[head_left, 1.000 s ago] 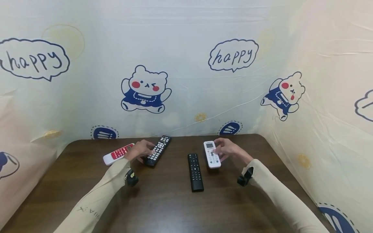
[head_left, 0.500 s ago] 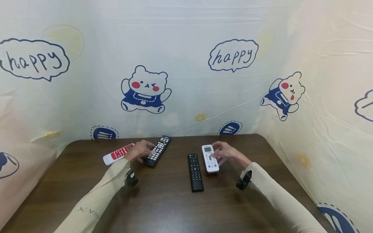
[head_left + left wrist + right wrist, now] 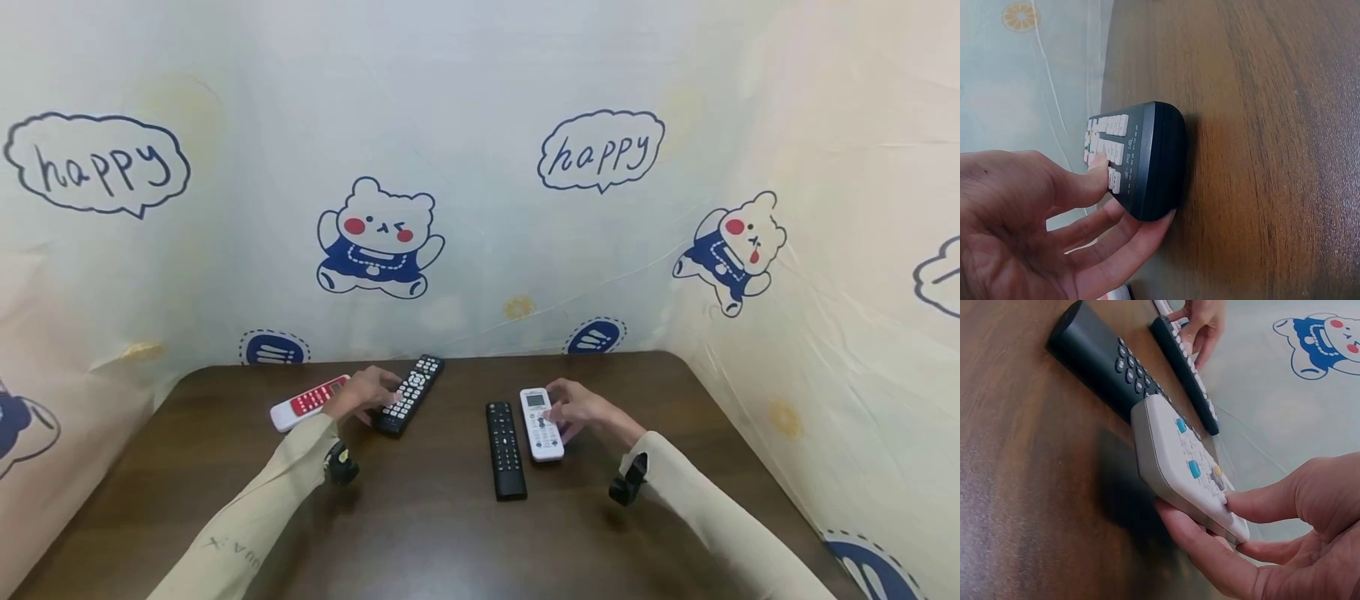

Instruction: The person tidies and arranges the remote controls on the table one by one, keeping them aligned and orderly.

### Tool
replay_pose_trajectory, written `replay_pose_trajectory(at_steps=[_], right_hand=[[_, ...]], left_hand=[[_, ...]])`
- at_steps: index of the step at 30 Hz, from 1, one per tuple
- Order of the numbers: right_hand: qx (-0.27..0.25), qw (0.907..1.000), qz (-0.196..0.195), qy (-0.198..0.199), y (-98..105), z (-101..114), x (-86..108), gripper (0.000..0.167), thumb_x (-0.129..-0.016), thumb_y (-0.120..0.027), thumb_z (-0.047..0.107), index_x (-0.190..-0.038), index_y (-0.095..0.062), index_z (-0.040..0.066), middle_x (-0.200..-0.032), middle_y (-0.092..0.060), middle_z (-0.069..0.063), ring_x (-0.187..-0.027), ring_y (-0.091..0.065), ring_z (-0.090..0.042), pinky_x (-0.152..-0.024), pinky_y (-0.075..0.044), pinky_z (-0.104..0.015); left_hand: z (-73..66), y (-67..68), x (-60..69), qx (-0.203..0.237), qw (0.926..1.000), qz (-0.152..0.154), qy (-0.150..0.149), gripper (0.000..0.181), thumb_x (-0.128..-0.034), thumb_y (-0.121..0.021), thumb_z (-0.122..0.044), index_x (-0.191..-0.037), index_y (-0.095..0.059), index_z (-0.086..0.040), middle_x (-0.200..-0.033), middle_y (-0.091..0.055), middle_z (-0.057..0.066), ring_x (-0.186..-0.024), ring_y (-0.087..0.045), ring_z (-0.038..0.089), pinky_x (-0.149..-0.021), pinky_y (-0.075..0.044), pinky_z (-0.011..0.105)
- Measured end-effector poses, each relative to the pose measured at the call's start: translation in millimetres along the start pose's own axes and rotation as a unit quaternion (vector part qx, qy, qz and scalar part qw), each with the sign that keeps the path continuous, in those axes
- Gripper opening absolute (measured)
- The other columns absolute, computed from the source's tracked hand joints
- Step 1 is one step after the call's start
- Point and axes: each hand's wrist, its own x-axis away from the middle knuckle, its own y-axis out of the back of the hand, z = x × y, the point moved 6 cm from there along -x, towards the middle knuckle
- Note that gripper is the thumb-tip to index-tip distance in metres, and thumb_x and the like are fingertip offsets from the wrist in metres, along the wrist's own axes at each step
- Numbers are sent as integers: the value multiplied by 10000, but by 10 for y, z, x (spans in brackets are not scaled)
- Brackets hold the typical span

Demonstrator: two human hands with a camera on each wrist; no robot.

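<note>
Head view: dark wood-grain desk, smooth, faintly glossy. Left hand pinches a white-keyed black remote, a long bar angled away from the palm. Just outside that hand, partly behind it, a white remote with a red key panel. Right hand grips a white remote by its outer edge. Between the hands, nearer the right, a slim matte-black remote lies just beside the white one.

Left wrist view: thumb on the raised rectangular keys, fingers curled at the rounded plastic underside.

Right wrist view: thumb on the white face, fingers beneath; casing glossy, corners rounded, two keys turquoise. Shadow under it; contact with the desk cannot be told.
</note>
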Motion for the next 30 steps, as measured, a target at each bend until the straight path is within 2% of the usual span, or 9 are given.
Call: replay_pose_trajectory(at_steps=[6,18,25,30], right_hand=[[-95,9999,-3,-83,-49,-129,34,636,-956,-703,21,-1504,-388,-55,-1163,-595,-260,-947,-672,-322,-707,-669,-425],[-167,9992,122,-355,-76,-84,-11,640,-962,-689,4,-1514,-370,-44,-1113,-637,-240,-916,-681,-309,-713,-674,-428],[3,9984,107,-552,-93,-44,-12,622,-964,-690,-1,-1504,-384,-32,-1103,-619,-237,-906,-675,-313,-704,-675,-415],[-61,9975,-100,-701,-45,-42,-14,735,-934,-702,-31,-1568,-329,-9,-1234,-561,-301,-935,-647,-324,-721,-675,-431]], left_hand=[[17,-79,-10,-30,10000,34,-11,523,-1048,-648,-184,-1518,-501,-8,-1419,-552,327,-1224,-617,430,-772,-664,433],[-4,7,34,137,9999,59,0,530,-1056,-632,-188,-1531,-483,-6,-1425,-547,326,-1252,-595,452,-800,-660,452],[13,11,42,117,9998,133,-81,538,-1049,-641,-186,-1528,-483,1,-1424,-545,336,-1243,-600,461,-781,-663,441],[-12,-17,25,155,9998,100,-101,533,-1048,-639,-179,-1526,-485,1,-1446,-535,332,-1266,-590,472,-790,-661,457]])
